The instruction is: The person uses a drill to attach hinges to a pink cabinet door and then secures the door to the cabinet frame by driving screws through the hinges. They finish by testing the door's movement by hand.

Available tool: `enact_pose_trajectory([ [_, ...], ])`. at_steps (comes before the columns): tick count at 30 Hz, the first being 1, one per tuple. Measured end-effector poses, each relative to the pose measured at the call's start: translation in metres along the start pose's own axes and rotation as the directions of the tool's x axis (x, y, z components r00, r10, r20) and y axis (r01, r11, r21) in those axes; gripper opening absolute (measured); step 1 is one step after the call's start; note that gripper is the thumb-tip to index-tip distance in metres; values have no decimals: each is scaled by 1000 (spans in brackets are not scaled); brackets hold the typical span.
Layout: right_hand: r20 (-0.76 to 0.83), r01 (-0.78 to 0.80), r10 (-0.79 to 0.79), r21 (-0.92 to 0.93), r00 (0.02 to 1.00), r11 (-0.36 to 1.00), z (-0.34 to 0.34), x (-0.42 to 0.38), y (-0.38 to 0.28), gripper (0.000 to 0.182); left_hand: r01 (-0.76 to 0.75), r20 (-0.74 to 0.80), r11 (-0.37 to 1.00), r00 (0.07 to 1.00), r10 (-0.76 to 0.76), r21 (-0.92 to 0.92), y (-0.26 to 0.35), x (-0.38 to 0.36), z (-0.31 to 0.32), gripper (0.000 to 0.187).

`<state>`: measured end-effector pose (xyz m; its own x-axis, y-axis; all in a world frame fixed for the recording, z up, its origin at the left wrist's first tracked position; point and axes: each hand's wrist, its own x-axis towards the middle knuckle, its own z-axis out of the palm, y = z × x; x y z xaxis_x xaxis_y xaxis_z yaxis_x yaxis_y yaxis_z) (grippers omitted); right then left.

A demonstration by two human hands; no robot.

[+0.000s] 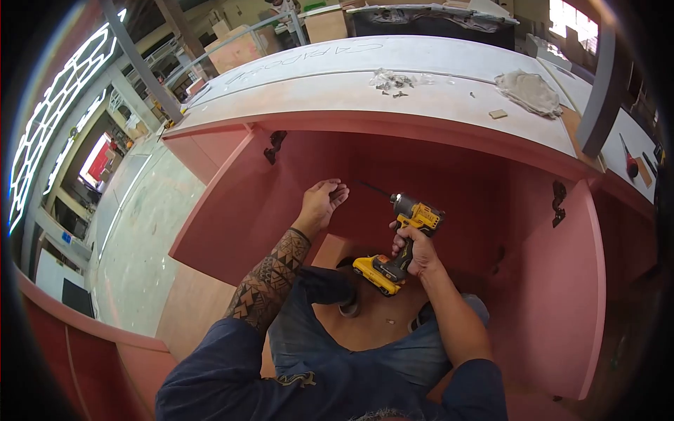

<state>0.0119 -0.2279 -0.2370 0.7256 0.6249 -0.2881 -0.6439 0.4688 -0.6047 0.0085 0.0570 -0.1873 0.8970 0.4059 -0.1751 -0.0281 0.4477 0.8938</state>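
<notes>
My right hand [415, 250] is wrapped round the grip of a yellow and black cordless driver [419, 216], whose long bit points up and left. To its left, my left hand [325, 201] is raised with fingers curled together near the bit's tip; whatever it may hold is too small to make out. Both hands are in front of a red cabinet's open interior [435, 175]. A door stands open on each side, the left door [239, 203] and the right door [554, 281], with dark hinges at their upper corners.
On the white countertop [295, 74] lie a plastic bag with small hardware [393, 78], a crumpled cloth bag [530, 92] and a small block [498, 114]. A grey post [602, 91] rises at right, near a red-handled screwdriver [632, 167]. My legs are below the cabinet opening.
</notes>
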Motion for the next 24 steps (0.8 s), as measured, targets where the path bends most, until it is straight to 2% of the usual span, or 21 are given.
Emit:
enact_pose_trajectory([
  [6, 38, -14, 15, -19, 999, 1000, -1, 4, 2, 29, 50, -48, 998, 998, -51, -25, -4, 12, 7, 17],
  [8, 51, -20, 21, -19, 998, 1000, 0, 4, 3, 29, 90, 16, 974, 996, -88, -210, -7, 15, 7, 16],
  [11, 70, -21, 24, -36, 997, 999, 0, 6, 2, 29, 119, 32, 956, 993, -114, -269, -8, 18, 8, 12],
  [20, 92, -45, 43, 23, 995, 999, -2, 10, 3, 24, 141, 52, 947, 990, -131, -288, 1, 17, 10, 12],
  [24, 96, -50, 51, -11, 994, 999, -2, 10, 3, 24, 153, 20, 954, 988, -153, -258, 1, 21, 7, 11],
])
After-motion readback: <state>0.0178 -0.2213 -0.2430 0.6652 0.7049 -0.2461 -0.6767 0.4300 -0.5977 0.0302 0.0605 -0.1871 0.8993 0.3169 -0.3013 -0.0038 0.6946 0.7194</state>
